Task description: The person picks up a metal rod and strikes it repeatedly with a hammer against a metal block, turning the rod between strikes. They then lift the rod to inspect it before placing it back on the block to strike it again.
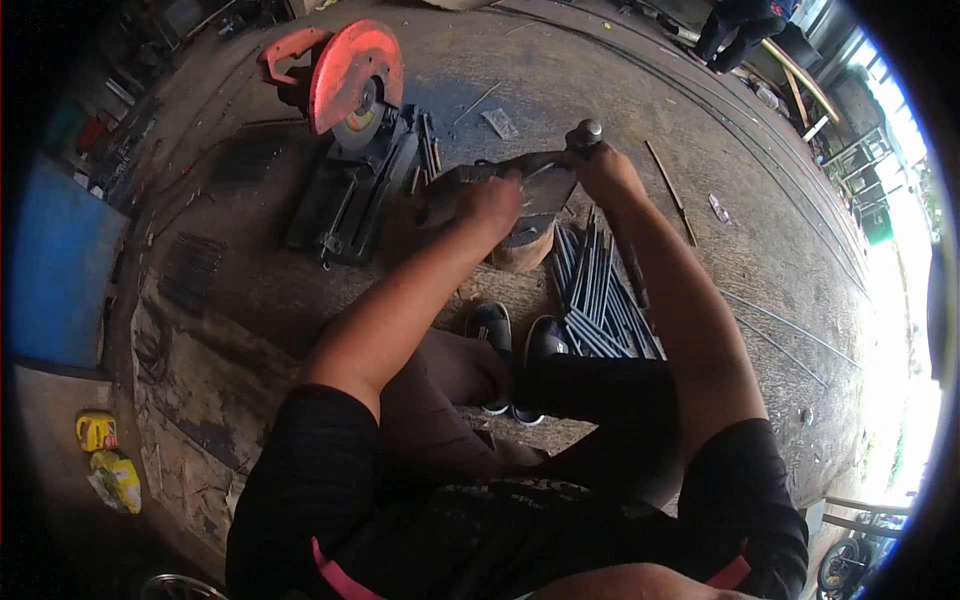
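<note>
My left hand [492,208] is closed around a thin metal rod [541,171], whose end crosses a dark metal block [548,192]. This block rests on a round wooden stump [524,250] in front of my feet. My right hand [608,175] is wrapped round a hammer [586,132] close to its rounded steel head. The hammer head sits just above the far right edge of the block. Below my right hand, beside the stump, lies a loose pile of cut metal rods [598,290].
An orange cut-off saw [355,85] stands to the left of the stump. Long bars [690,95] stretch over the floor at the right. Yellow packages [110,460] lie at lower left, by a blue panel [60,265]. Another person [740,30] is at the far upper right.
</note>
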Tool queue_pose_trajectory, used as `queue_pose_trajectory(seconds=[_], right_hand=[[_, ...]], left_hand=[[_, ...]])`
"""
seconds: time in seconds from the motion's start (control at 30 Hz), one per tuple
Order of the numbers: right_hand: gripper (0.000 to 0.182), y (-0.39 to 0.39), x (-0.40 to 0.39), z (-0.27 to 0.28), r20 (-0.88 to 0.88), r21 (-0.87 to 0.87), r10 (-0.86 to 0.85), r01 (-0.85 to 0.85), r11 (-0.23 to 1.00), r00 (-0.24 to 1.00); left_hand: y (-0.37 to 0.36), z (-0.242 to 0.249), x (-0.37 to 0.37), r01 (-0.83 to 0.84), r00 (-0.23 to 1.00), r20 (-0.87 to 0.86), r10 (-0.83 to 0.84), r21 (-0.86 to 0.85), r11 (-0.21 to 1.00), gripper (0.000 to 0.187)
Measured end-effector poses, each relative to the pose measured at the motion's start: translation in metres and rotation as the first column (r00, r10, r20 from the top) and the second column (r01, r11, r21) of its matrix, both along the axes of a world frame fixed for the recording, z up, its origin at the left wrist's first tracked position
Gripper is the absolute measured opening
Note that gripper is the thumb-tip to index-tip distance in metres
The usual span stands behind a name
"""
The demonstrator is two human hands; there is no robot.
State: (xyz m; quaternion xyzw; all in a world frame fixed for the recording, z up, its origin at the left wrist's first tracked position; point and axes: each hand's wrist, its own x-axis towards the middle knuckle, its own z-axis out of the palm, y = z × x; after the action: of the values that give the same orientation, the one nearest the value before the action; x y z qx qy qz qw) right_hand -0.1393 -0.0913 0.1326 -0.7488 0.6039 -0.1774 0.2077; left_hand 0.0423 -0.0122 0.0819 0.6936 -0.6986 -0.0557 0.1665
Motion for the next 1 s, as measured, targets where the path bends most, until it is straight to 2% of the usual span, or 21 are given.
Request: queue_pose_trajectory(seconds=[0.3, 0.5, 0.57, 0.6, 0.63, 0.67, 0.7, 0.77, 0.83, 0.87, 0.9, 0.93, 1.0], right_hand=[[0.053, -0.002, -0.003, 0.003, -0.048, 0.049, 0.001, 0.001, 0.999, 0.999], [0.048, -0.003, -0.007, 0.000, 0.072, 0.116, -0.038, 0.030, 0.993, 0.997], [0.052, -0.011, -0.012, -0.017, 0.024, -0.164, 0.080, -0.075, 0.984, 0.996], [0.052, -0.003, -0.011, -0.002, 0.023, -0.166, 0.080, -0.075, 0.983, 0.997], [0.053, 0.013, -0.007, 0.026, 0.111, 0.044, -0.008, 0.004, 0.999, 0.994], [0.055, 0.021, -0.004, 0.043, 0.179, 0.259, -0.113, 0.064, 0.964, 0.977], [0.055, 0.015, -0.006, 0.045, 0.177, 0.260, -0.113, 0.064, 0.963, 0.978], [0.056, -0.009, -0.009, 0.054, 0.277, -0.080, -0.060, 0.085, 0.993, 0.959], [0.048, 0.028, -0.002, 0.135, 0.406, -0.234, 0.029, 0.074, 0.969, 0.913], [0.043, 0.011, -0.010, 0.156, 0.196, -0.660, 0.210, -0.029, 0.751, 0.958], [0.038, -0.007, -0.016, 0.169, -0.074, -0.914, 0.276, -0.176, 0.365, 0.958], [0.038, -0.005, -0.016, 0.176, -0.074, -0.911, 0.279, -0.178, 0.372, 0.958], [0.034, -0.002, -0.014, 0.193, -0.170, -0.865, 0.149, -0.220, 0.451, 0.974]], left_hand=[[-0.006, -0.003, 0.007, -0.027, 0.998, -0.050, 0.026, -0.022, 0.999, 0.027], [-0.001, 0.001, 0.010, 0.026, 0.998, -0.052, -0.029, -0.058, 0.998, 0.027], [0.001, 0.002, 0.010, 0.035, 0.998, -0.056, -0.039, -0.072, 0.997, 0.026], [0.003, 0.006, 0.009, 0.044, 0.998, -0.048, -0.047, -0.060, 0.997, 0.025], [0.003, 0.009, 0.009, 0.053, 0.998, -0.040, -0.055, -0.050, 0.997, 0.024], [0.000, 0.004, 0.010, 0.053, 0.998, -0.039, -0.056, -0.054, 0.997, 0.024], [-0.003, -0.007, 0.011, 0.057, 0.998, -0.017, -0.059, -0.082, 0.995, 0.022], [-0.004, -0.012, 0.012, 0.054, 0.999, -0.001, -0.054, -0.116, 0.992, 0.020], [0.000, -0.012, 0.007, 0.050, 0.999, 0.019, -0.048, -0.113, 0.992, 0.019], [-0.001, -0.015, 0.006, 0.049, 0.999, 0.014, -0.048, -0.109, 0.993, 0.019], [-0.003, -0.020, 0.006, 0.041, 0.999, 0.022, -0.038, -0.128, 0.991, 0.018], [-0.002, -0.021, 0.005, 0.033, 0.999, 0.031, -0.028, -0.147, 0.989, 0.018], [0.002, -0.018, 0.003, 0.016, 0.999, 0.031, -0.011, -0.135, 0.991, 0.018]])
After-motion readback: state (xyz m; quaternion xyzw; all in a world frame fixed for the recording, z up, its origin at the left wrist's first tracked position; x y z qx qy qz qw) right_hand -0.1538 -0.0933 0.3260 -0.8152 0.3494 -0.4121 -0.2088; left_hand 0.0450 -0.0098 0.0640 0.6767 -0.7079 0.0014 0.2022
